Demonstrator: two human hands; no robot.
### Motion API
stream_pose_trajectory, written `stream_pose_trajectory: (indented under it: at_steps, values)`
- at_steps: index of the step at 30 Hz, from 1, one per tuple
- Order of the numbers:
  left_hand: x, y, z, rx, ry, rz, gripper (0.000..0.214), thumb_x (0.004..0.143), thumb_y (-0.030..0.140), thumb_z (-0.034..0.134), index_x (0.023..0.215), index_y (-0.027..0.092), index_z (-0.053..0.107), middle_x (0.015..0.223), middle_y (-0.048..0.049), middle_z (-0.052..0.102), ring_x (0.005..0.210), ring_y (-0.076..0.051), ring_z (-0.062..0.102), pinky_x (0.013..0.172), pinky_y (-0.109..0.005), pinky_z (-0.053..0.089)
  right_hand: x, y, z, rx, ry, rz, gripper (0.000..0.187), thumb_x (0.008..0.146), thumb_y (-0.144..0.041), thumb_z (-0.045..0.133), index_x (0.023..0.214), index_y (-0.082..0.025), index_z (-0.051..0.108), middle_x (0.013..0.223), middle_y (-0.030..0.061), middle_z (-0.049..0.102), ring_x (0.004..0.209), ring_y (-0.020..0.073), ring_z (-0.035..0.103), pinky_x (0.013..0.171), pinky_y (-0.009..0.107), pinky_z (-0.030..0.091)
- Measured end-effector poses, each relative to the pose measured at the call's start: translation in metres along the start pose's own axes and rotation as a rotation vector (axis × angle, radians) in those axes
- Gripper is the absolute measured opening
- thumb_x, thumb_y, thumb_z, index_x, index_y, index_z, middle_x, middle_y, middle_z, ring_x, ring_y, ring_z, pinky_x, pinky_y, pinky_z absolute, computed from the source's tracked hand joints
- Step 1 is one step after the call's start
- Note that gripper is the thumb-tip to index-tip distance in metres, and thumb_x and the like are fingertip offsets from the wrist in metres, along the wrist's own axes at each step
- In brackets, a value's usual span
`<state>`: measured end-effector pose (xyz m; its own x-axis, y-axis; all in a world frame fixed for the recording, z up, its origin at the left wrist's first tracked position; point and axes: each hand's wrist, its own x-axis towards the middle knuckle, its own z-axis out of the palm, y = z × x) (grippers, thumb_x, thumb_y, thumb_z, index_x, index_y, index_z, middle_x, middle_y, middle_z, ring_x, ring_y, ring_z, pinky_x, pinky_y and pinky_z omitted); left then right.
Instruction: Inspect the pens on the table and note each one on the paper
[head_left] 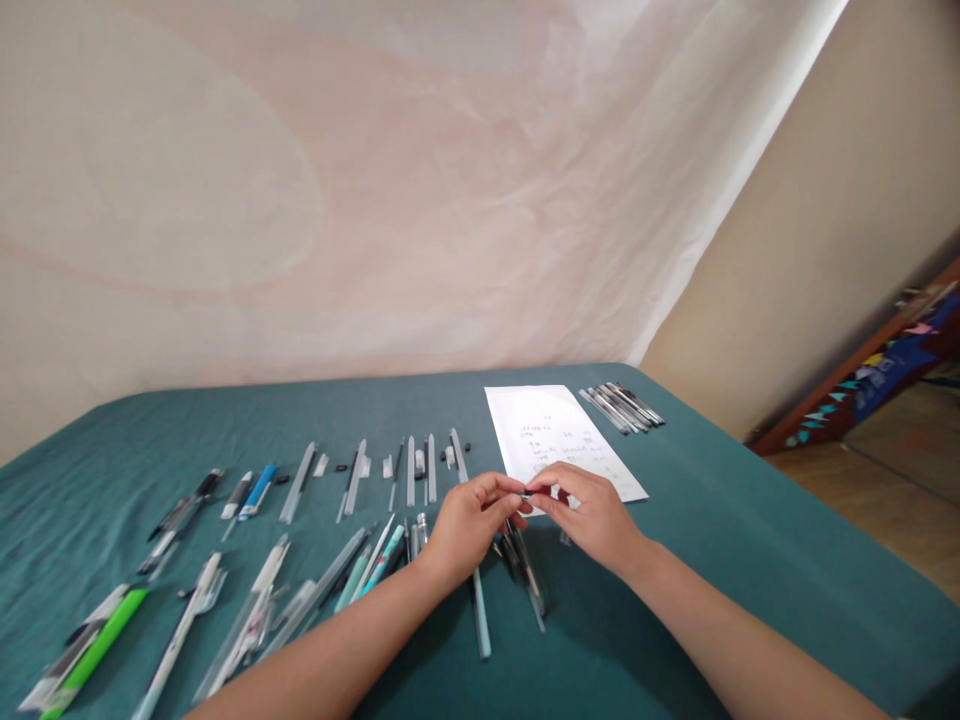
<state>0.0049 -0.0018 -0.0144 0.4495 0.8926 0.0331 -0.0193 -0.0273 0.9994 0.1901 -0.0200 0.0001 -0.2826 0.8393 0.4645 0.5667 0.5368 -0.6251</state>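
Observation:
Both of my hands meet above the teal tablecloth (675, 560), near the middle of the table. My left hand (469, 520) and my right hand (589, 510) each pinch one end of a small dark pen part (529, 493) held between their fingertips. Just under the hands lie several dark and pale pens (525, 570), one pale pen (480, 610) reaching toward me. A white sheet of paper (544, 425) with handwriting lies just behind my right hand.
Many pens and pen parts are spread over the left half of the cloth, among them a green pen (97, 650) and a blue pen (257, 490). A bundle of dark pens (621, 407) lies right of the paper. A pale cloth backdrop (375, 200) hangs behind.

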Motion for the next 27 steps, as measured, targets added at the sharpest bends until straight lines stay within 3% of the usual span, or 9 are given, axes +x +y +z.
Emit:
stream_pose_trajectory:
  at_steps: [9,27]
  values:
    - [0.000,0.003,0.002,-0.108,0.006,0.035,0.019,0.081,0.031,0.062,0.087,0.017,0.051,0.070,-0.0025,0.068,0.068,-0.017,0.066,0.057,-0.023,0.044,0.000,-0.003,-0.001,-0.012,0.031,-0.004,0.011,0.087,-0.030,0.058,0.091,-0.023,0.065,0.082,0.0029,0.067,0.072,0.0158,0.060,0.066,0.028,0.047]
    - [-0.004,0.012,0.004,-0.186,0.056,0.073,0.017,0.076,0.025,0.068,0.081,0.014,0.056,0.071,-0.0030,0.068,0.064,-0.016,0.065,0.057,-0.023,0.044,-0.003,-0.012,-0.004,0.099,0.106,0.037,0.010,0.084,-0.031,0.061,0.089,-0.023,0.064,0.082,0.0023,0.067,0.073,0.0157,0.061,0.066,0.027,0.048]
